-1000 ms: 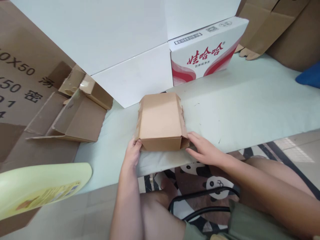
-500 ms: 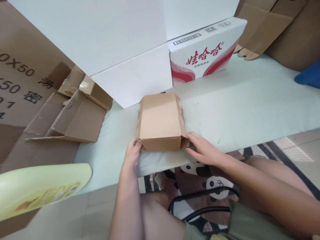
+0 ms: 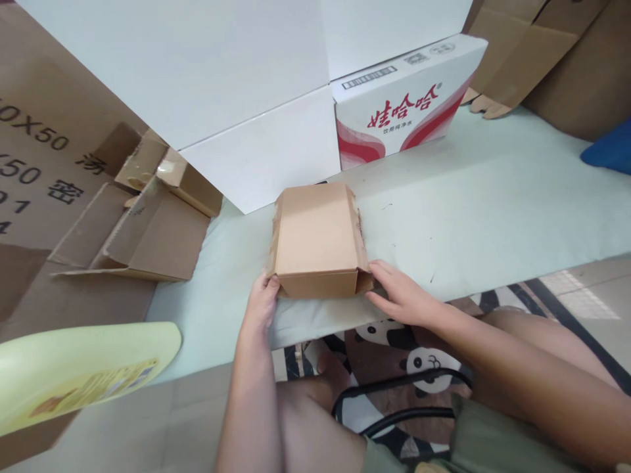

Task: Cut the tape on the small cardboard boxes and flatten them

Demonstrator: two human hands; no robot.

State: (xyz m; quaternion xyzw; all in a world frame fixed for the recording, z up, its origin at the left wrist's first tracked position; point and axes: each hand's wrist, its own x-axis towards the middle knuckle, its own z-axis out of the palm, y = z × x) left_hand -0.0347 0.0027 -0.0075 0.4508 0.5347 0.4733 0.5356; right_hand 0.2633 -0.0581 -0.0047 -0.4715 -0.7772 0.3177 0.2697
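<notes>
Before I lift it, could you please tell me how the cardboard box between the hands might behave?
The cardboard box should probably keep its shape, being flat-sided and unsagging. Its ragged right side flap may bend if gripped. Resting flat on the pale cloth, it seems unlikely to roll.

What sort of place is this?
Likely a room in a home, perhaps doubling as storage: a panda-print mat on a tiled floor, plus a red-and-white carton and an open brown carton by a pale cloth-covered surface.
</notes>
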